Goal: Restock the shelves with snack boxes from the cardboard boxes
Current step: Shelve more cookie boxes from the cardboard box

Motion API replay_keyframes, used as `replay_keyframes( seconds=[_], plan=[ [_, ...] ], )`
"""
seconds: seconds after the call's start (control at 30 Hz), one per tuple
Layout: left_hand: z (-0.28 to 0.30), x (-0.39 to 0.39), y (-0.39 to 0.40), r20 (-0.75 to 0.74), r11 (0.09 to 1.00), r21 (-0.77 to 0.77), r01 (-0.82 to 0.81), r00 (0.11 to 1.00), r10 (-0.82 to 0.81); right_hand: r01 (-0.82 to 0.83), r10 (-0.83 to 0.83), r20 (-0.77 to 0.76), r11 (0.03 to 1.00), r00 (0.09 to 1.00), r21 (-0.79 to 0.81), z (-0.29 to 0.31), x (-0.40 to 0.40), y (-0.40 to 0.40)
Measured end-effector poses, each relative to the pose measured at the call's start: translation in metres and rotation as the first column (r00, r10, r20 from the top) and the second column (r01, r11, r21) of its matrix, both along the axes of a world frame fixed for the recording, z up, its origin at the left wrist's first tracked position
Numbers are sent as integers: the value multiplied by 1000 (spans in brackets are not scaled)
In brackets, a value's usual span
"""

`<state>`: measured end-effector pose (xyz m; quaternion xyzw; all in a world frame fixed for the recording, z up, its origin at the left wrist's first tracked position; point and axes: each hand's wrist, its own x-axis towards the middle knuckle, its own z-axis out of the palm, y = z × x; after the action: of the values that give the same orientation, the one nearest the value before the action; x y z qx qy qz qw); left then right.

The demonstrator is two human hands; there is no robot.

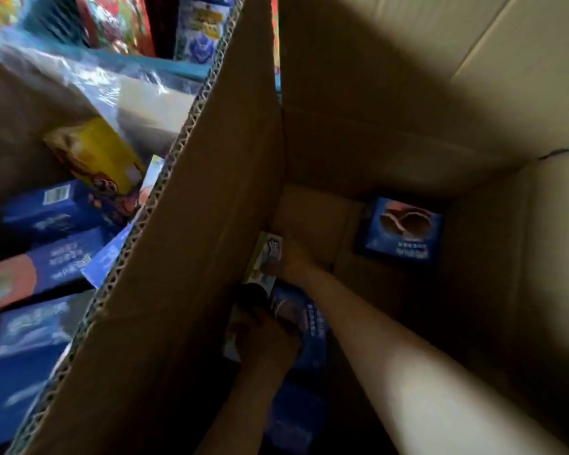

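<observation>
Hands, left (263, 339) and right (294, 264), gripped blue snack boxes (304, 318) inside deep brown cardboard carton (391, 142); one blue box (403, 229) remained at far corner, restocking unfinished.

The picture is dim and soft all over — nothing has sharp edges. Inside the cardboard box (391, 126) it is very dark, most of all low down near its bottom right corner. Light falls from above and makes a bright patch on the right forearm (418, 382) and on the box's top right flap. The left hand (263, 336) sits in deep shadow and looks smeared. The blue snack boxes (46, 211) past the box's left wall are blurry, and the plastic wrap (63, 64) above them shines white — lines bend near the picture's sides.
</observation>
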<state>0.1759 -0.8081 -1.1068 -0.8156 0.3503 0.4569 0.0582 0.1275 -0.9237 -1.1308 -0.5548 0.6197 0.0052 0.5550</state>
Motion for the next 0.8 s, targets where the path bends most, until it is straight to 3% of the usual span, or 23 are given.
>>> replay_keyframes(
  seconds=[0.1,0.17,0.27,0.37,0.5,0.67,0.8],
  plan=[
    [6,-14,-1,-156,1000,-1,-7,988,7,131,-132,12,991,991,30,15,-16,7],
    [20,-19,1,-218,998,59,25,976,-12,134,-133,-23,989,991,59,32,-34,11],
    [64,-25,0,-205,984,35,177,965,-166,156,-156,-8,983,988,92,80,-58,16],
    [135,-38,-13,-153,968,-25,248,956,-249,6,-9,-142,1000,990,-21,156,-74,14],
    [270,-54,-47,-111,941,-137,311,939,-326,-107,84,-236,991,968,-83,305,-99,0],
    [487,-63,-90,-118,837,-299,459,853,-509,-166,145,-159,978,977,-130,552,-148,-42],
    [660,-84,-136,-86,721,-493,487,798,-597,-148,132,-111,976,985,-159,747,-187,-73]
  ],
)
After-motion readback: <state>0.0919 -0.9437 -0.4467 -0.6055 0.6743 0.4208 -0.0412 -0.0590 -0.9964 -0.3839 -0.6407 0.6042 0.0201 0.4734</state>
